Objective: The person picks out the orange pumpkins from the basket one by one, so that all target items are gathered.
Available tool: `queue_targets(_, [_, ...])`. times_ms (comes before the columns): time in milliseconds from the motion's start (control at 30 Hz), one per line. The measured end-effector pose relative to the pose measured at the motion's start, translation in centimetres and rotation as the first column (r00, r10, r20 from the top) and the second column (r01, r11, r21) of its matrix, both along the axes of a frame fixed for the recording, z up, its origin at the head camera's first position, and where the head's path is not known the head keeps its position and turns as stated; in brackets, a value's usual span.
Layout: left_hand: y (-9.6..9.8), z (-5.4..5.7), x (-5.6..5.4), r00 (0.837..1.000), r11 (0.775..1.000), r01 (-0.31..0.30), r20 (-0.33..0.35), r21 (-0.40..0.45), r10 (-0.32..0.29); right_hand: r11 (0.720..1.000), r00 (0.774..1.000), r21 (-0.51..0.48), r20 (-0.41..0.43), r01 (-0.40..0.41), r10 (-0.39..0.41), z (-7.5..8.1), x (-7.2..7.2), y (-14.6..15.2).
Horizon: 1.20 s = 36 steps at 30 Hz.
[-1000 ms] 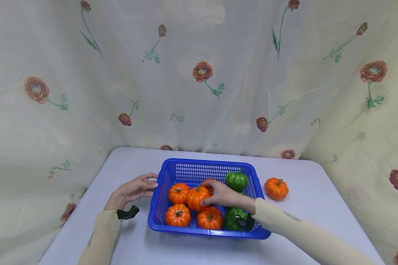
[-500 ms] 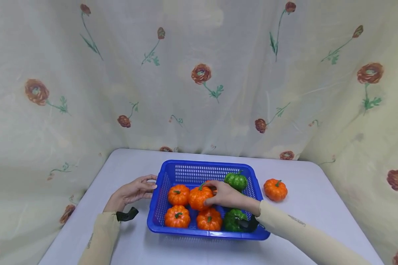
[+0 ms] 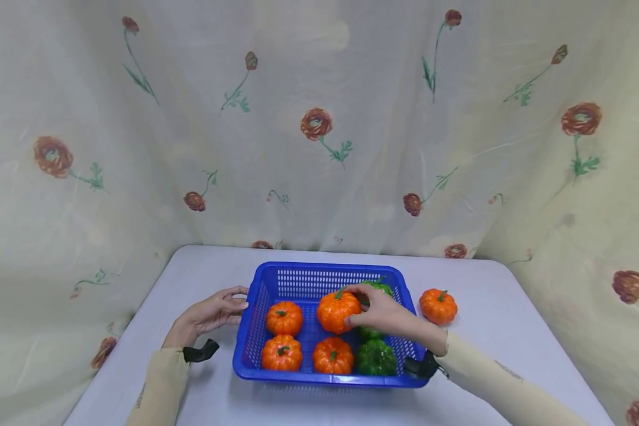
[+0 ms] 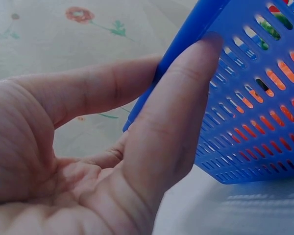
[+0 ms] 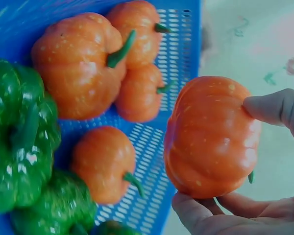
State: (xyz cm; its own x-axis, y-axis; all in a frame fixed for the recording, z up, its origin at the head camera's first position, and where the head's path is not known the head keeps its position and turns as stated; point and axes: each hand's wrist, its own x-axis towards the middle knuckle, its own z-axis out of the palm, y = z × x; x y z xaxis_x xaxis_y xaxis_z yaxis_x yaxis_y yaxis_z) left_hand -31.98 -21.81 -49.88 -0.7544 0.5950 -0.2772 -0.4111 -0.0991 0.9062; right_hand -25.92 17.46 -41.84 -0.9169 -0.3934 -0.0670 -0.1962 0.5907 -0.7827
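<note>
My right hand holds a small orange pumpkin by its sides over the blue plastic basket. In the right wrist view, the held pumpkin sits between the thumb and the fingertips, above the other pumpkins. My left hand grips the basket's left rim, with thumb and finger at the blue edge in the left wrist view. Inside the basket are several orange pumpkins toward the left and middle, and green pumpkins along the right side. My right hand partly hides the green ones at the back.
Another orange pumpkin lies on the white table, just right of the basket. A flowered curtain hangs behind the table and along both sides.
My right hand has carried the orange pumpkin up and to the right, away from the orange pumpkins at the left. My left hand stays at the rim. The head view has shifted slightly.
</note>
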Motion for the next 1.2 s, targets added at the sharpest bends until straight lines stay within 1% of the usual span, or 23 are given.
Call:
queue_targets(133, [-0.1, -0.2, 0.0, 1.000, 1.000, -0.008, 0.003, 0.002, 0.008, 0.999, 0.999, -0.007, -0.004, 0.043, -0.043, 0.8, 0.6, 1.7])
queue_targets(367, [0.1, -0.2, 0.2, 1.000, 1.000, -0.009, 0.015, 0.014, 0.009, 0.996, 0.996, -0.028, -0.019, 0.088, -0.089, 1.8, 1.7, 5.3])
queue_targets(500, [0.1, -0.2, 0.3, 1.000, 1.000, -0.004, 0.002, 0.021, 0.004, 0.992, 0.993, -0.053, -0.017, 0.119, -0.120, 2.3, 2.1, 7.3])
queue_targets(600, [0.1, -0.2, 0.2, 1.000, 1.000, 0.000, -0.009, 0.024, 0.000, 0.987, 0.989, -0.065, -0.019, 0.144, -0.146, 2.4, 2.2, 8.9])
queue_targets(800, [0.2, -0.1, 0.3, 1.000, 1.000, -0.003, -0.008, 0.023, 0.004, 0.972, 0.971, 0.001, -0.042, 0.234, -0.234, 1.8, 2.8, 11.9])
queue_targets(867, [0.2, -0.1, 0.3, 1.000, 1.000, -0.003, -0.007, 0.024, 0.003, 0.964, 0.964, 0.008, -0.038, 0.265, -0.264, 1.5, 3.1, 12.9])
queue_targets(1033, [0.2, -0.2, 0.2, 1.000, 1.000, -0.004, -0.005, 0.018, 0.004, 0.942, 0.942, 0.002, 0.016, 0.335, -0.335, 0.5, 3.7, 15.7])
queue_targets(1200, [0.0, -0.4, 0.0, 1.000, 1.000, -0.013, 0.000, 0.011, 0.013, 0.921, 0.920, -0.008, 0.061, 0.389, -0.388, -0.6, 3.7, 18.7])
